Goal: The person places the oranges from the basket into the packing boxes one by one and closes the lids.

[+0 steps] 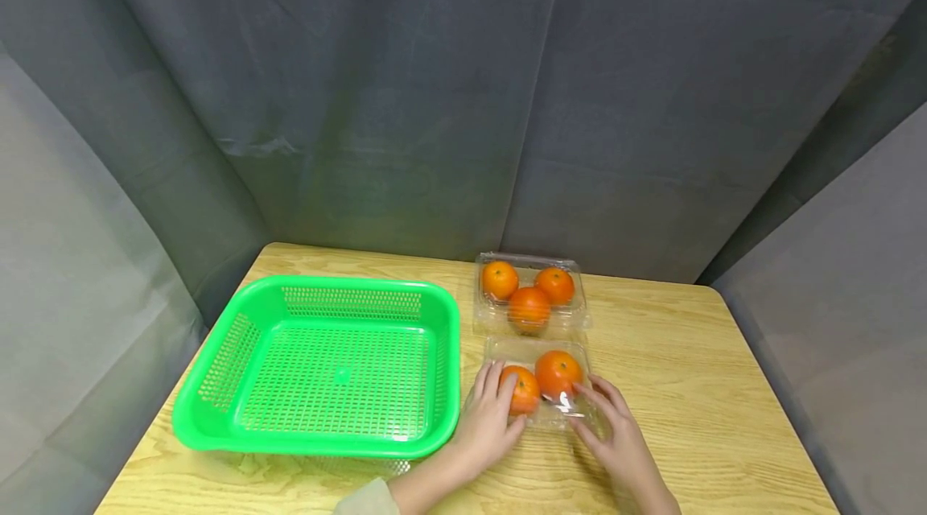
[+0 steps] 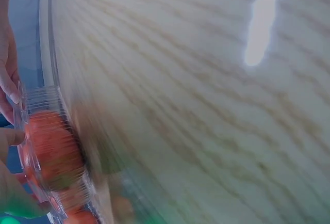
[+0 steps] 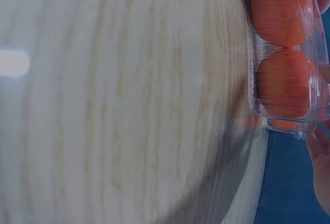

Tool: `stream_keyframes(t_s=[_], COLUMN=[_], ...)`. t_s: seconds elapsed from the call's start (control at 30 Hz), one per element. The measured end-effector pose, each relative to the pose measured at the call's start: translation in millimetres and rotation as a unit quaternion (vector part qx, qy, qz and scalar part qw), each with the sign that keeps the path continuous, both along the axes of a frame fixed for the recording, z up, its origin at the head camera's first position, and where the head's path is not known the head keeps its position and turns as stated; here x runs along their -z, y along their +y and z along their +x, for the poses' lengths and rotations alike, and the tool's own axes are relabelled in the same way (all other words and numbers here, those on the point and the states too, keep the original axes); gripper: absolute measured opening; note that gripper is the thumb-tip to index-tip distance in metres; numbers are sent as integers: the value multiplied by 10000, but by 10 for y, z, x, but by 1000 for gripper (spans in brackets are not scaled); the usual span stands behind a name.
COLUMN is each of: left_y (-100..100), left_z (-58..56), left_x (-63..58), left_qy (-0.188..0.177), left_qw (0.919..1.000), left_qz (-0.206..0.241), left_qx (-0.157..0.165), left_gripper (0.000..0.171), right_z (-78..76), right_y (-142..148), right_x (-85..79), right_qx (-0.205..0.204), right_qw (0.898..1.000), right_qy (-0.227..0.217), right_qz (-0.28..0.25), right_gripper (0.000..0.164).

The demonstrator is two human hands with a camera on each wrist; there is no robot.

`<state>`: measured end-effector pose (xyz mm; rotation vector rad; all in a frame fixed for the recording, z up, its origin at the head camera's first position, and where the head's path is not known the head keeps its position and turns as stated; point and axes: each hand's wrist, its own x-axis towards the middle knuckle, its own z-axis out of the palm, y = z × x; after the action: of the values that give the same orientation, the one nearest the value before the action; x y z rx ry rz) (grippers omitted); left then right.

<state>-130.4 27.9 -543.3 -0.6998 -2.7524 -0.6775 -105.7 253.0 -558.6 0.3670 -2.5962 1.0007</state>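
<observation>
A clear plastic clamshell box (image 1: 539, 418) with oranges in it lies near the table's front, between both hands. Two oranges show in the head view, a left orange (image 1: 523, 391) and a right orange (image 1: 559, 374). My left hand (image 1: 487, 426) holds the box's left side, its fingers over the edge and its thumb at the near rim. At the right near corner, my right hand (image 1: 617, 436) grips the rim between thumb and fingers. Through the ribbed wall of the clear box (image 3: 283, 47), the right wrist view shows the oranges close up.
A second clear box (image 1: 583, 314) with three oranges (image 1: 529, 309) stands right behind the first. To the left, a green plastic basket (image 1: 319, 442) with a perforated bottom sits on the wooden table (image 1: 695, 402). Grey curtains (image 1: 391, 96) hang around the back and sides.
</observation>
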Motion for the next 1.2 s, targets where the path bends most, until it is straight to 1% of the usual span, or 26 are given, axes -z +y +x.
stream_keyframes(t_s=[0.13,0.27,0.4,0.53,0.73,0.9,0.97,1.2], left_y=[24,43,61,80,101,110,114,130], left_z=[-32,-65,-94,-118,-147,-166,-172,-188], left_x=[-10,-19,-24,-25,-32,-36,-28,-18], left_qy=[32,-26,-106,-76,-147,-227,-206,-270], left_qw=[9999,9998,9998,9998,9995,9993,9994,9989], left_qz=[-81,-142,-105,-43,-116,-119,-93,-96], left_qx=[-65,-101,-147,-201,-264,-265,-272,-371], left_gripper=[55,56,57,56,56,56,55,55], right_z=[-43,-90,-125,-147,-179,-204,-216,-244], right_y=[1,5,9,15,25,27,27,28], right_x=[0,7,18,24,26,39,46,34], right_qx=[-35,-31,-51,-82,-113,-132,-128,-165], right_qw=[10000,10000,9999,9999,9996,9995,9995,9994], right_qy=[-31,53,76,-11,-173,-153,-128,-75], right_qz=[-47,-43,-59,-148,-204,-246,-269,-287], right_gripper=[52,53,54,52,51,52,52,53])
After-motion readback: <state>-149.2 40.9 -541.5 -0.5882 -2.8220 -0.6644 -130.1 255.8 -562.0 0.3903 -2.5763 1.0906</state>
